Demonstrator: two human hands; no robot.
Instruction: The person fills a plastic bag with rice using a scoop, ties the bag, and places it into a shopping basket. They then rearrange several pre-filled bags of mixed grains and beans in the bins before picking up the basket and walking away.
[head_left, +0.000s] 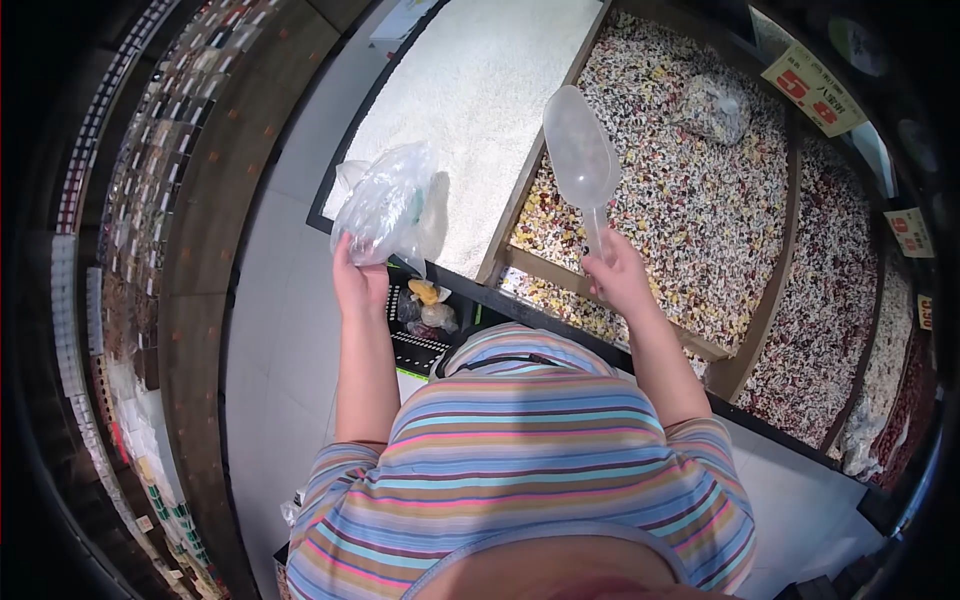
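Note:
A clear plastic bag [390,200] is gripped in my left hand [358,278], above the near left corner of a bin of white rice [480,90]. The bag is crumpled, and I cannot make out whether anything is inside it. My right hand [622,272] is closed around the handle of a translucent plastic scoop [582,150]. The scoop's bowl points away from me over a bin of mixed grains and beans [680,190]; it looks empty. Part of my left fingers is hidden behind the bag.
A wooden divider [545,140] separates the rice from the mixed grains. A tied bag [714,108] lies on the grains. Price signs [815,88] stand along the right. Below the bins, a black basket [425,325] holds several small bags. Packed shelves [150,180] run along the left.

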